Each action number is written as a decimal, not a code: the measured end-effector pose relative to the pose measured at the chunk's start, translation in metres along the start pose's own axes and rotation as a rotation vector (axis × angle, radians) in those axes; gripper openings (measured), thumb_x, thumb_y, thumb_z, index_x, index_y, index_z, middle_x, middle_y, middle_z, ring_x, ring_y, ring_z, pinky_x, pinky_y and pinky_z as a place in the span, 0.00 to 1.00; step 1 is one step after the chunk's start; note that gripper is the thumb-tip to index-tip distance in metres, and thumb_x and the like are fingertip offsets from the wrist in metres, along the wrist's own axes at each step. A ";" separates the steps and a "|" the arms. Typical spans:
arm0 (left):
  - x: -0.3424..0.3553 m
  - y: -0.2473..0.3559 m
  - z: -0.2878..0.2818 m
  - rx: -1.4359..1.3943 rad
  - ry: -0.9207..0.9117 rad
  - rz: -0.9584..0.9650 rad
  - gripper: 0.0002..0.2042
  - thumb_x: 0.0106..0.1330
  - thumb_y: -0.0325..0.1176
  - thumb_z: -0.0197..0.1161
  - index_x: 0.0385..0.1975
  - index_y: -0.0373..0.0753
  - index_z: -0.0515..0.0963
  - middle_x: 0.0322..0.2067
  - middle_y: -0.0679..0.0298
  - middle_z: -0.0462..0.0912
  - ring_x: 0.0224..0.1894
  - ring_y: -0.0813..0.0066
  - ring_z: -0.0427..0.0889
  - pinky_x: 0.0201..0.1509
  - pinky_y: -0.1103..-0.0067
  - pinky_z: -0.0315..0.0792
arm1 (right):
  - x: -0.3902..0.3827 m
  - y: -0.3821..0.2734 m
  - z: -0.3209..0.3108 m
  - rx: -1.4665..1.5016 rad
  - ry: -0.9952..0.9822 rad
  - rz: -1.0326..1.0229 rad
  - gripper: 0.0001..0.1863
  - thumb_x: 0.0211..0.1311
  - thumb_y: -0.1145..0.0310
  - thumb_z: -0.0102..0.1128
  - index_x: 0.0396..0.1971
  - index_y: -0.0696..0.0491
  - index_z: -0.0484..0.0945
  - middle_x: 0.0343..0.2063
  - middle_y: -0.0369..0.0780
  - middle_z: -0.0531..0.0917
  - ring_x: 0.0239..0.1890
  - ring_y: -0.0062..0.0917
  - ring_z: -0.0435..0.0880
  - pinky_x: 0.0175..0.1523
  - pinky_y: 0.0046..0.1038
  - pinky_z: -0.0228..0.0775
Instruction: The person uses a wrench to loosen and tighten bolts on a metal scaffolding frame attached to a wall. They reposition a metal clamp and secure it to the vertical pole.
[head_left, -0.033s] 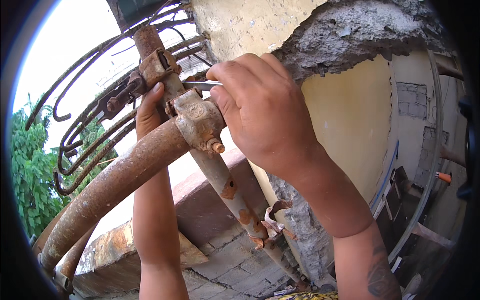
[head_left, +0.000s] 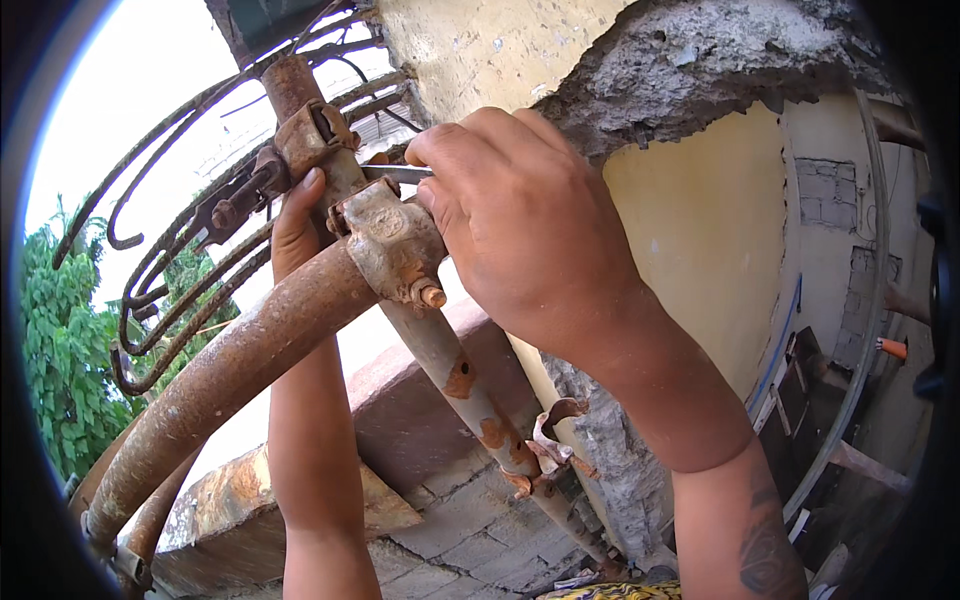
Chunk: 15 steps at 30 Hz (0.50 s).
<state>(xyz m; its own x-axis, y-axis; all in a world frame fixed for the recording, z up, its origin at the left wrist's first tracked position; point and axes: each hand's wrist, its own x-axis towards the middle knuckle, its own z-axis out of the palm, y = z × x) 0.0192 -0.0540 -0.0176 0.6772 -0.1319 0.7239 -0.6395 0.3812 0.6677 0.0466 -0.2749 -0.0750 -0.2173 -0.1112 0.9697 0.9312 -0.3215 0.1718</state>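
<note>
Up high, our right hand (head_left: 520, 220) pinches a thin metal tool (head_left: 395, 173) at the rusty clamp (head_left: 390, 240); our left hand (head_left: 295, 220) grips the pipe (head_left: 300, 95).

My one view sits on the head, tilted up and forward, very close to both hands at a rusty clamp (head_left: 392, 243), with sky left and wall (head_left: 700, 220) right.

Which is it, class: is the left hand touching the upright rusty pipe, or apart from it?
Touching. The head view shows the left hand reaching up from behind, its thumb pressed flat against the upright rusty pipe just below the upper clamp.
</note>
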 end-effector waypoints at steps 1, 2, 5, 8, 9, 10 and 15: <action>0.003 -0.003 -0.003 0.000 -0.029 -0.020 0.23 0.71 0.38 0.64 0.61 0.33 0.71 0.48 0.45 0.84 0.48 0.57 0.89 0.54 0.60 0.87 | 0.000 0.002 -0.005 -0.003 -0.100 0.074 0.07 0.66 0.75 0.61 0.42 0.58 0.80 0.35 0.50 0.83 0.35 0.48 0.85 0.43 0.43 0.79; 0.004 0.001 -0.005 0.000 -0.058 -0.027 0.23 0.71 0.38 0.64 0.61 0.33 0.71 0.48 0.45 0.84 0.48 0.57 0.89 0.54 0.60 0.87 | 0.006 0.003 -0.013 -0.001 -0.200 0.134 0.06 0.67 0.76 0.58 0.41 0.59 0.80 0.34 0.50 0.84 0.35 0.46 0.87 0.43 0.41 0.81; 0.009 0.009 -0.014 0.027 -0.033 -0.040 0.25 0.71 0.37 0.63 0.64 0.32 0.70 0.52 0.41 0.82 0.49 0.55 0.88 0.55 0.59 0.86 | 0.007 0.016 -0.011 0.009 -0.113 0.216 0.05 0.68 0.74 0.62 0.40 0.59 0.79 0.32 0.50 0.84 0.36 0.50 0.84 0.40 0.44 0.76; 0.008 0.000 0.001 -0.002 0.057 0.044 0.28 0.71 0.37 0.64 0.67 0.30 0.67 0.57 0.35 0.78 0.50 0.53 0.88 0.53 0.59 0.87 | 0.002 0.028 -0.009 0.010 0.021 0.238 0.04 0.68 0.74 0.62 0.39 0.58 0.80 0.33 0.49 0.84 0.35 0.49 0.84 0.40 0.43 0.76; 0.007 0.002 -0.003 0.019 0.020 0.026 0.29 0.72 0.38 0.63 0.69 0.31 0.65 0.60 0.36 0.75 0.58 0.51 0.82 0.60 0.56 0.81 | 0.002 0.030 -0.006 0.042 0.053 0.246 0.04 0.68 0.74 0.62 0.39 0.58 0.80 0.33 0.49 0.85 0.35 0.48 0.85 0.40 0.42 0.76; 0.007 0.008 -0.012 0.040 -0.016 0.007 0.31 0.72 0.39 0.62 0.71 0.32 0.62 0.64 0.37 0.72 0.65 0.50 0.75 0.67 0.53 0.74 | 0.002 0.031 -0.004 0.075 0.086 0.255 0.03 0.68 0.74 0.62 0.38 0.58 0.80 0.33 0.49 0.85 0.34 0.47 0.85 0.39 0.41 0.76; 0.008 0.003 -0.003 0.001 0.025 0.038 0.26 0.71 0.35 0.63 0.65 0.30 0.68 0.56 0.35 0.78 0.52 0.53 0.88 0.55 0.58 0.87 | 0.004 0.038 0.014 0.128 0.141 0.194 0.04 0.69 0.74 0.62 0.39 0.58 0.81 0.31 0.48 0.84 0.31 0.44 0.84 0.37 0.39 0.75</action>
<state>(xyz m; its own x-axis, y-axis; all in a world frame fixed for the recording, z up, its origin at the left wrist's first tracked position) 0.0237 -0.0511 -0.0102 0.6616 -0.0945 0.7438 -0.6648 0.3848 0.6403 0.0854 -0.2745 -0.0618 -0.0611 -0.2918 0.9545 0.9869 -0.1610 0.0140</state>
